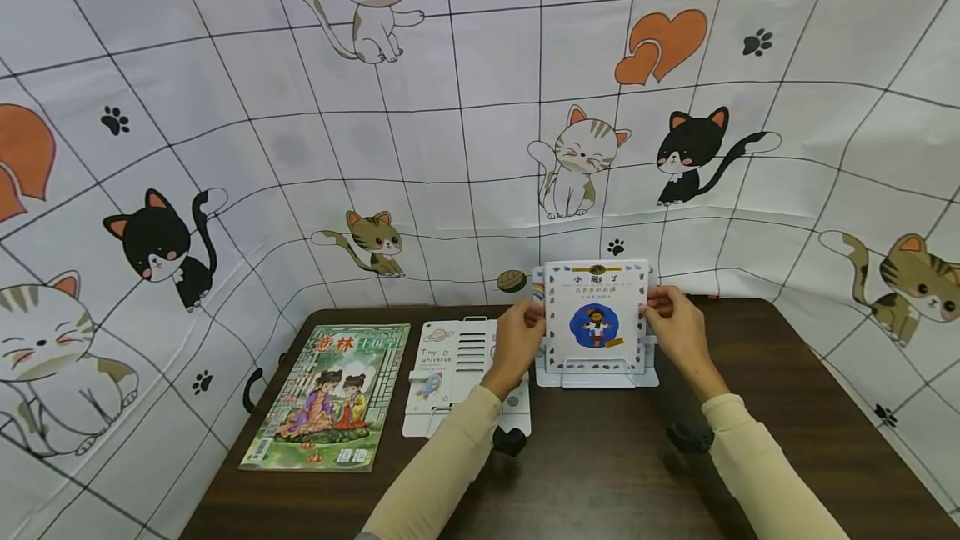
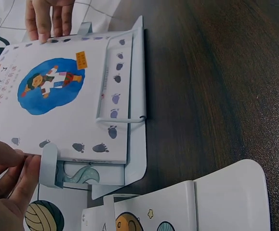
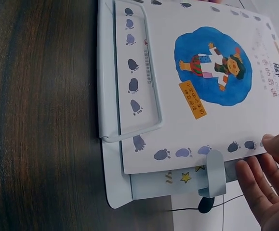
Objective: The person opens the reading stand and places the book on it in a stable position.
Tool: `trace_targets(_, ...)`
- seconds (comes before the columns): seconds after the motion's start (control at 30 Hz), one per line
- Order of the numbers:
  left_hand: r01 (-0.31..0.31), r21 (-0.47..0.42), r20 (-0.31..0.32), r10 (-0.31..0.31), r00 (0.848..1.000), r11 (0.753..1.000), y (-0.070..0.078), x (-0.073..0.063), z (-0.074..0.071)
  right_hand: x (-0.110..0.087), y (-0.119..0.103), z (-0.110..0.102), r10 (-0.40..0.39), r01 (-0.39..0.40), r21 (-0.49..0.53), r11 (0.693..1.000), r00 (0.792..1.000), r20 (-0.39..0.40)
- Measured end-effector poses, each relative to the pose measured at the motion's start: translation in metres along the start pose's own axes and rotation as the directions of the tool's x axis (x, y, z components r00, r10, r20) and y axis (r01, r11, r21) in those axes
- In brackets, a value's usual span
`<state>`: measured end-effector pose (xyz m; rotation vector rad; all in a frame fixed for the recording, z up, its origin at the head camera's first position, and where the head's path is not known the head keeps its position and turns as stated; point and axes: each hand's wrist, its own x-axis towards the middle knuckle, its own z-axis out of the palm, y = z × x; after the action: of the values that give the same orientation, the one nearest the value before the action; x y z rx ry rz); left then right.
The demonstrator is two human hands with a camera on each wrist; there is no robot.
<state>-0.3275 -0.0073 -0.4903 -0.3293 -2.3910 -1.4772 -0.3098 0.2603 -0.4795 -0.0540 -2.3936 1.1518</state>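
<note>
A white picture book (image 1: 562, 332) with a blue round picture and a footprint border leans on a pale blue book stand (image 1: 645, 377). The stand's wire holder (image 2: 102, 82) crosses the book's lower front. With my left hand (image 1: 517, 338) I pinch the book's left side edge. My right hand (image 1: 678, 332) grips the opposite edge; in the right wrist view its thumb (image 3: 276, 144) lies at the cover's edge and the fingers (image 3: 255, 185) reach behind. A side clip (image 3: 215, 173) of the stand sits beside the book's edge.
Left of the book stand lies a white "Tiny universe" stand (image 1: 442, 365), partly behind my left arm. Farther left, a colourful magazine (image 1: 330, 398) lies flat on the dark wooden table (image 1: 585, 473). A cat-print cloth (image 1: 480, 140) hangs behind and at both sides.
</note>
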Motion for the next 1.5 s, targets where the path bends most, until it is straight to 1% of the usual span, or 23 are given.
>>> trace_targets(0.13,-0.025,-0.021,0.033,0.025,0.999,0.999,-0.001,-0.002,-0.007,-0.004,-0.007,-0.002,0.025,-0.023,0.03,0.999,0.998,-0.055)
trace_targets(0.23,-0.045,-0.041,0.062,0.048,0.997,0.998,-0.003,-0.002,-0.016,-0.008,-0.013,-0.002,0.041,-0.035,0.058,0.998,0.995,-0.095)
trace_targets(0.3,-0.045,-0.044,0.08,0.048,0.996,0.998,-0.004,-0.003,-0.024,-0.011,-0.018,0.0,0.033,-0.027,0.068,0.997,0.995,-0.093)
trace_targets(0.43,-0.026,-0.047,0.114,0.031,0.993,0.999,-0.006,-0.007,-0.043,-0.021,-0.029,0.004,-0.033,0.036,0.091,0.995,0.999,-0.033)
trace_targets(0.57,-0.027,-0.043,0.131,0.032,0.991,0.999,-0.013,-0.015,-0.067,-0.034,-0.043,0.012,-0.098,0.092,0.124,0.988,0.994,0.046)
trace_targets(0.63,-0.022,-0.038,0.139,0.027,0.99,0.999,-0.019,-0.021,-0.078,-0.041,-0.049,0.018,-0.112,0.099,0.14,0.985,0.99,0.089)
trace_targets(0.73,0.013,-0.025,0.152,-0.009,0.988,1.0,-0.029,-0.033,-0.095,-0.051,-0.057,0.027,-0.126,0.099,0.173,0.98,0.98,0.152)
trace_targets(0.83,0.066,-0.01,0.159,-0.063,0.985,0.998,-0.039,-0.047,-0.11,-0.061,-0.064,0.038,-0.135,0.093,0.195,0.976,0.968,0.214)
trace_targets(1.03,0.131,0.002,0.147,-0.13,0.981,0.991,-0.055,-0.07,-0.136,-0.081,-0.075,0.061,-0.143,0.074,0.221,0.972,0.938,0.316)
trace_targets(1.17,0.168,0.022,0.138,-0.17,0.976,0.985,-0.063,-0.084,-0.149,-0.093,-0.079,0.079,-0.143,0.071,0.197,0.978,0.913,0.381)
trace_targets(1.23,0.177,0.034,0.138,-0.18,0.974,0.984,-0.067,-0.09,-0.155,-0.099,-0.081,0.088,-0.152,0.09,0.167,0.982,0.901,0.406)
trace_targets(1.3,0.179,0.05,0.137,-0.185,0.973,0.983,-0.07,-0.096,-0.16,-0.105,-0.084,0.096,-0.173,0.127,0.136,0.983,0.889,0.423)
trace_targets(1.33,0.171,0.067,0.136,-0.179,0.974,0.983,-0.071,-0.099,-0.163,-0.108,-0.085,0.099,-0.184,0.149,0.115,0.982,0.882,0.434)
trace_targets(1.43,0.173,0.111,0.136,-0.187,0.973,0.979,-0.075,-0.106,-0.17,-0.116,-0.087,0.109,-0.213,0.206,0.066,0.976,0.86,0.465)
trace_targets(1.5,0.176,0.139,0.144,-0.196,0.97,0.975,-0.078,-0.109,-0.172,-0.121,-0.086,0.115,-0.215,0.226,0.039,0.973,0.843,0.492)
